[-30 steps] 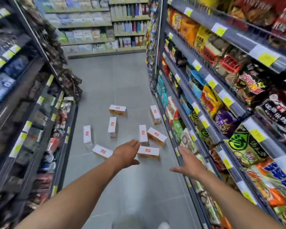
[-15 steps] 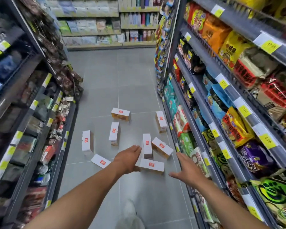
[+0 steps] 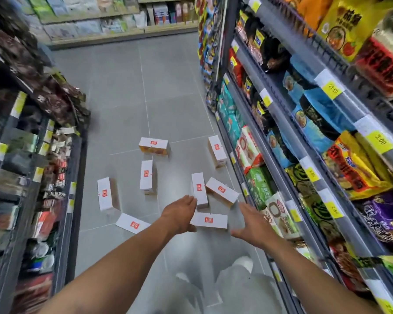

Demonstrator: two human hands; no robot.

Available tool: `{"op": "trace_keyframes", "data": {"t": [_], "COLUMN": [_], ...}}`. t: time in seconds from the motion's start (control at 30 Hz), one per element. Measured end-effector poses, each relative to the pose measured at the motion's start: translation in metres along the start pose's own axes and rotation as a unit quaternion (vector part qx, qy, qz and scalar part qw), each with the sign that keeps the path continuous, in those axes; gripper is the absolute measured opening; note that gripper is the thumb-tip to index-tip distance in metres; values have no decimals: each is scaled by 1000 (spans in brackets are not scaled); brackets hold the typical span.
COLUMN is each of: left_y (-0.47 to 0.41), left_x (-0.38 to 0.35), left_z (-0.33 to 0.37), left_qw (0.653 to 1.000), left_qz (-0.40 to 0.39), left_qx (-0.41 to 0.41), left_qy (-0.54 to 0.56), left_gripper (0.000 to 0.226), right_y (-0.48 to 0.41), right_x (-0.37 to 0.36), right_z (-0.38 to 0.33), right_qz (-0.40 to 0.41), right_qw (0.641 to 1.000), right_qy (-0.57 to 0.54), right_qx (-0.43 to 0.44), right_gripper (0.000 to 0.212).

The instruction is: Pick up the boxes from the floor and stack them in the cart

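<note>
Head view: the nearest box point(image 3: 209, 220) is flanked by the left hand point(image 3: 179, 215) and right hand point(image 3: 251, 225), both spread and empty; its short ends should be clasped squarely.

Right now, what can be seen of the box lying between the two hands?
The nearest box is a white carton, cardboard by the look, with a red label on its top face. It lies flat on the grey tiled floor, long side across the aisle. The left hand and right hand, both open, flank it; the left overlaps its end, contact unclear.
</note>
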State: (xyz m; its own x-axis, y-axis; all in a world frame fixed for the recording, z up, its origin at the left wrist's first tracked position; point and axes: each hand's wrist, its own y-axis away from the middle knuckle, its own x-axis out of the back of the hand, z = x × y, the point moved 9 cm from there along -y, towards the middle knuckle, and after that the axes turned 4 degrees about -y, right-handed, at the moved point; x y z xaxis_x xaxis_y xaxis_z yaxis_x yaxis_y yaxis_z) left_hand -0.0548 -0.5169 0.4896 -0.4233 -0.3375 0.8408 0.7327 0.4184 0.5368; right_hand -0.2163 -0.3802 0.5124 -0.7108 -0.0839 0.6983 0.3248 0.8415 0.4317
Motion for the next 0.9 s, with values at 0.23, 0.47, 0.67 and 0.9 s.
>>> {"op": "trace_keyframes", "data": {"t": [0.23,0.47,0.67,0.9], "left_y": [-109,-220,-315,-388], "left_x": [-92,-225,-352,-435], "left_z": [-2,-4,-19,-39], "left_qw": [999,998,993,995], "left_qz": [-29,-64,-108,-83], "left_qx": [1,-16,5,5], "left_qy": [16,-21,-56,-55], "left_gripper": [93,108,117,106], "right_y": [-85,-174,-267,-343], "right_x": [-67,-204,-305,-383], "right_z": [89,203,281,331], "right_qz": [-3,-49,-84,-115], "right_qw": [999,997,990,975], "right_qy": [-24,0,89,174], "right_qx": [-28,-54,-63,-76], "right_gripper": [98,107,120,119]}}
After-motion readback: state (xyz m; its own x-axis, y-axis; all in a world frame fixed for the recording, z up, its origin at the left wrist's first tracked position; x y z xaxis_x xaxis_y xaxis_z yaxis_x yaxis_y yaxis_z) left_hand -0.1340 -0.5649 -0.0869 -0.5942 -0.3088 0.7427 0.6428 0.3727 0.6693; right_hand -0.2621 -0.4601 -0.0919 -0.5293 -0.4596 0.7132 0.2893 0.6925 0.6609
